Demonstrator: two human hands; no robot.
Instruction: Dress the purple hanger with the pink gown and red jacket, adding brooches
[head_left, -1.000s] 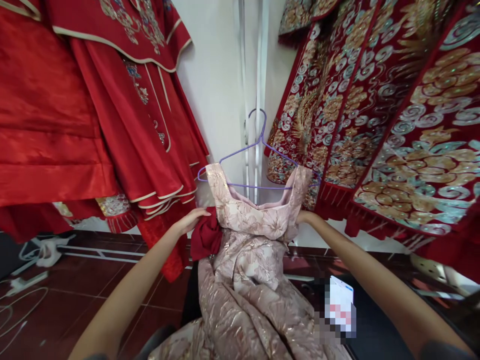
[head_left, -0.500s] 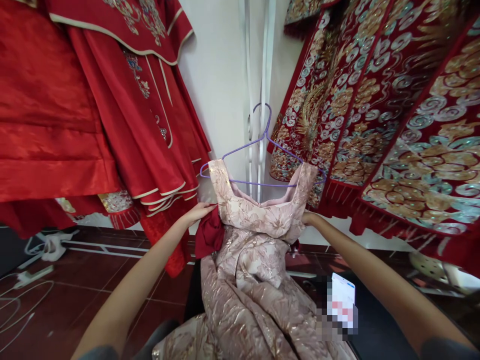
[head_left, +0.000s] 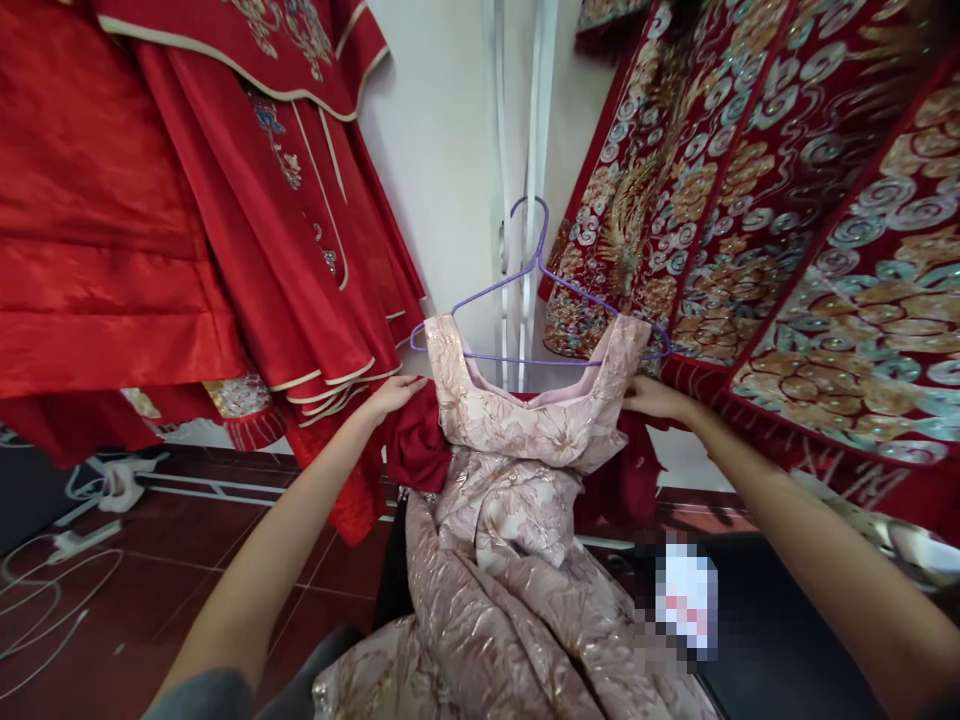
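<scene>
Spreading dark red cloth (head_left: 418, 442) behind the pink brocade dress (head_left: 517, 505) seems the step in hand. Dress hangs by its straps (head_left: 445, 350) on a purple hanger (head_left: 538, 260), bodice (head_left: 517, 428) between both hands. Left hand (head_left: 397, 393) pinches the cloth's upper edge; right hand (head_left: 654, 397) sits beside the opposite strap, fingertips hidden, grip cannot be told. Next move likely calls for holding both sides level.

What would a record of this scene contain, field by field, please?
left hand: pinching the dark red cloth
right hand: at the right edge of the dress, grip partly hidden
dress: pale pink, floral, hung on the hanger
hanger: purple
dark red cloth: showing either side of the dress
hanging left: red garments, cream-edged
hanging right: ornate garments, dark red
</scene>
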